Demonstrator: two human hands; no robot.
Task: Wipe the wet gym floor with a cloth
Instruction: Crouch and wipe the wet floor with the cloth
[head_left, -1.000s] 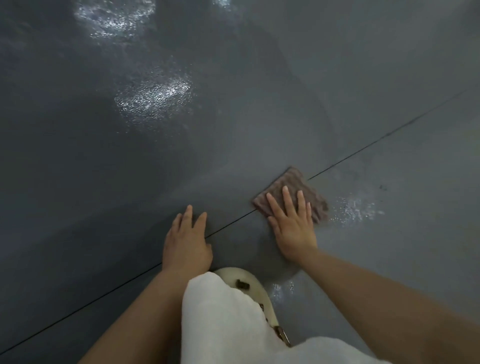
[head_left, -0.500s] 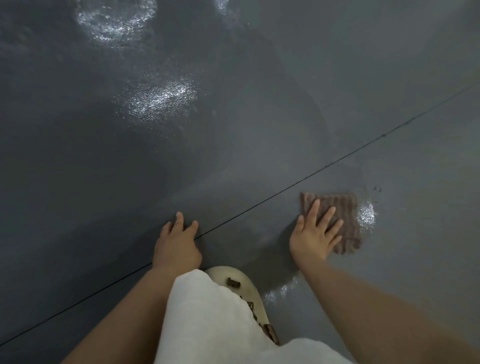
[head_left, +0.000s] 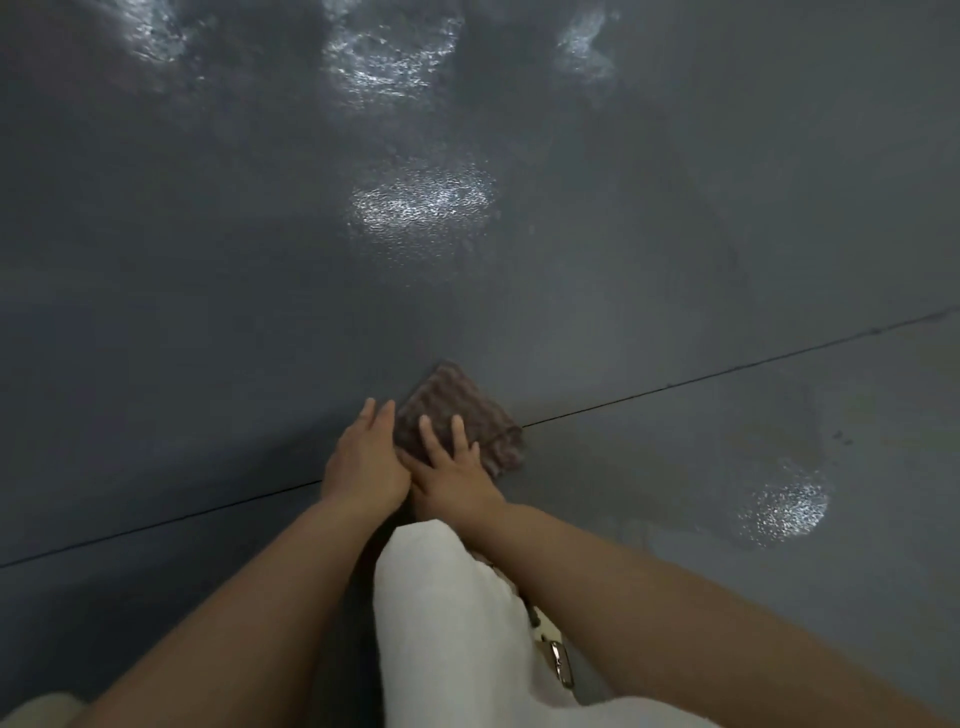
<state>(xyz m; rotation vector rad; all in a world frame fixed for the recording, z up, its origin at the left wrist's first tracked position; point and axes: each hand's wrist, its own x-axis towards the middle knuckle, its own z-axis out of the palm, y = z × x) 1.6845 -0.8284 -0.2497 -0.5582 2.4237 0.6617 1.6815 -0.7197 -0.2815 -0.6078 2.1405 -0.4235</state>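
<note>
On the head view I see the brown cloth (head_left: 462, 421) lying flat on the grey floor (head_left: 208, 312), across the thin seam. My right hand (head_left: 452, 478) presses it with straight, spread fingers; my left hand (head_left: 363, 462) rests flat just beside it, fingers released. The cloth looks soft, limp and probably damp, best driven by a flat palm. Its near edge hides under my hands.

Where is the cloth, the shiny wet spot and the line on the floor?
cloth (head_left: 457, 400), head view, top half.
wet spot (head_left: 787, 506), head view, middle.
line (head_left: 727, 378), head view, right stretch.
</note>
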